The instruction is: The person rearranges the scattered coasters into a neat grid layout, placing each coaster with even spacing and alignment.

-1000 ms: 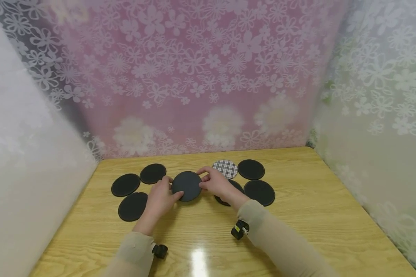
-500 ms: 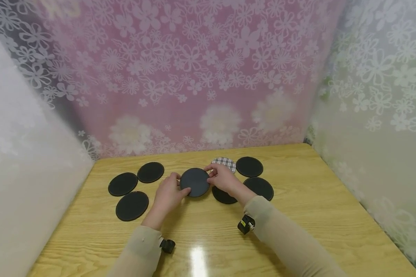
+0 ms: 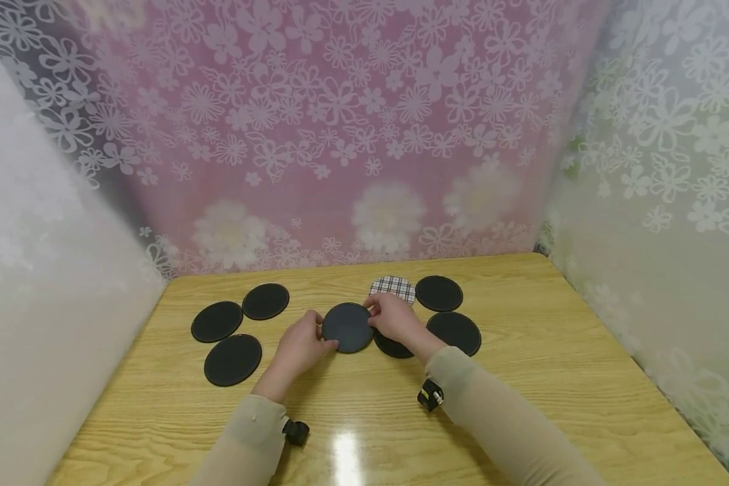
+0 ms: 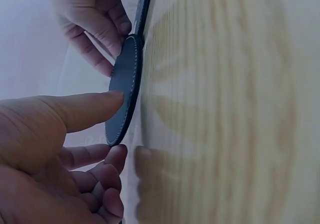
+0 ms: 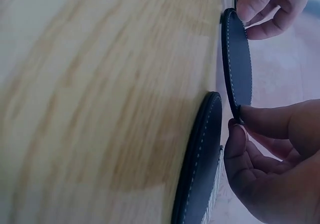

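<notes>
A round black stitched coaster [image 3: 347, 329] is held level between both hands, close over the table in the wrist views. At its left edge my left hand [image 3: 300, 345] pinches it, thumb [image 4: 107, 109] on the upper face and fingers by the rim. My right hand [image 3: 396, 318] grips the opposite edge between thumb and fingertips, as the right wrist view shows. Under the right hand, partly hidden, lies another black coaster [image 3: 392, 345]. A plaid-faced coaster [image 3: 391, 286] sits just behind that hand.
Two black coasters, one farther back [image 3: 439, 293] and one nearer [image 3: 453, 331], lie on the right. Three more coasters [image 3: 233, 360] form a cluster on the left. The wooden table [image 3: 364, 412] meets a flowered pink curtain [image 3: 340, 169] at the back.
Both hands have carried the held coaster to the right, near the right-hand group. Over the last half second it has moved slightly lower in the head view.
</notes>
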